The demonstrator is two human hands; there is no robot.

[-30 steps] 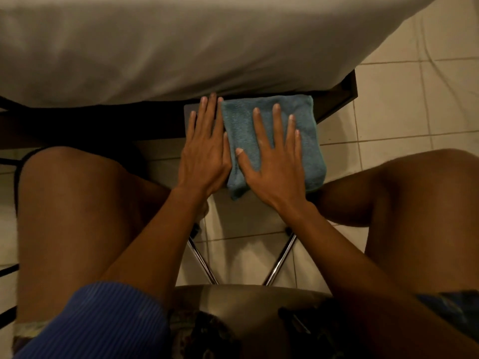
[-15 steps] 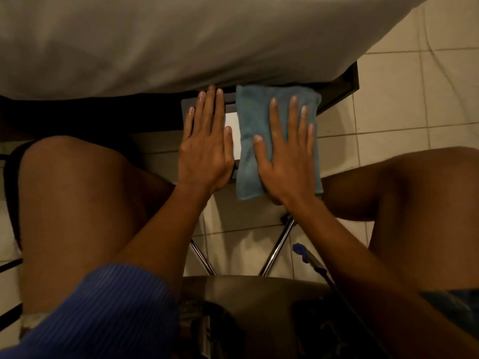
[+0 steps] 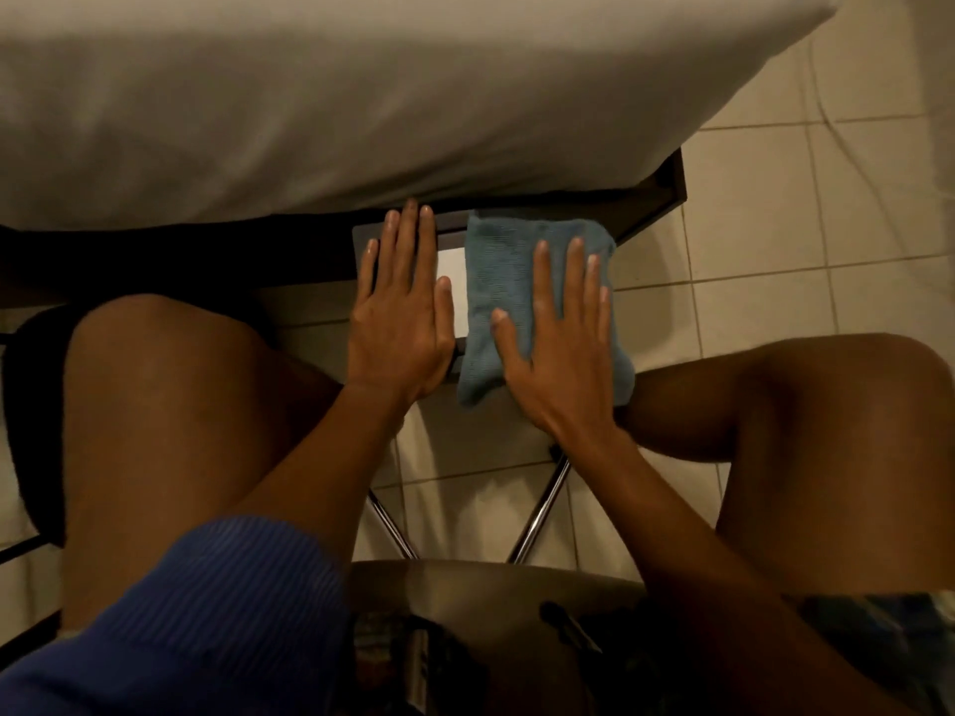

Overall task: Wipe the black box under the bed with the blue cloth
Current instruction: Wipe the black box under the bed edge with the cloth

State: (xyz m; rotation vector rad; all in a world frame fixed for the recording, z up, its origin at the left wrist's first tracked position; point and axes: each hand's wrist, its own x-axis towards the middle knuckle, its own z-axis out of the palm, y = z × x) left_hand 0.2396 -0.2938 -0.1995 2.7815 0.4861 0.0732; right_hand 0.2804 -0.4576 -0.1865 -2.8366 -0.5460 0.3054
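The black box [image 3: 368,236] sticks out from under the bed, a white label [image 3: 452,271] showing on its top. My left hand [image 3: 400,323] lies flat on the box's left part, fingers stretched toward the bed. A folded blue cloth [image 3: 498,261] covers the box's right part and hangs over its near edge. My right hand [image 3: 560,348] presses flat on the cloth with fingers spread. Most of the box is hidden by hands, cloth and bed.
The bed's pale mattress [image 3: 362,95] overhangs the box, above a dark bed frame [image 3: 666,188]. My bare knees flank the box on the tiled floor [image 3: 775,224]. I sit on a stool with chrome legs [image 3: 542,509].
My right hand has slid the blue cloth to the right across the box top, uncovering the white label. My left hand has stayed flat on the box's left part.
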